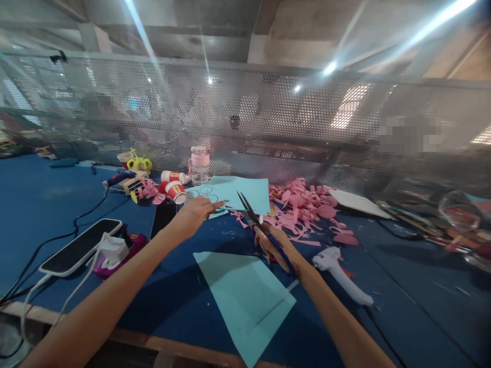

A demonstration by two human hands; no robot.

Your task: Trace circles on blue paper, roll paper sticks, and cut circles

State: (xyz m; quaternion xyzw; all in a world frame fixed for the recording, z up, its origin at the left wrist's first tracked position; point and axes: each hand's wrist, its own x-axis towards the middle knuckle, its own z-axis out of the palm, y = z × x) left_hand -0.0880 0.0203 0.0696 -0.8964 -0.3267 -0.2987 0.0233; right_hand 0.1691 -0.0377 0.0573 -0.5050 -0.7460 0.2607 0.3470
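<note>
My right hand (274,243) grips dark-handled scissors (248,208), their blades parted and pointing away from me. My left hand (199,212) is closed at a piece of light blue paper (207,190) with circles drawn on it; the fingertips partly hide its edge. Just left of the blades is that paper's near edge. Behind it lies a larger light blue sheet (251,186). Closer to me, another light blue sheet (245,291) rests on the blue tabletop (164,306), a thin pale stick across it.
Pink paper scraps (299,204) are heaped at the back right. A white glue gun (341,276) lies by my right forearm. To the left are a phone (82,248), a charger (113,250), cables and paper cups (175,190). A bottle (200,166) stands before the perforated metal screen (245,112).
</note>
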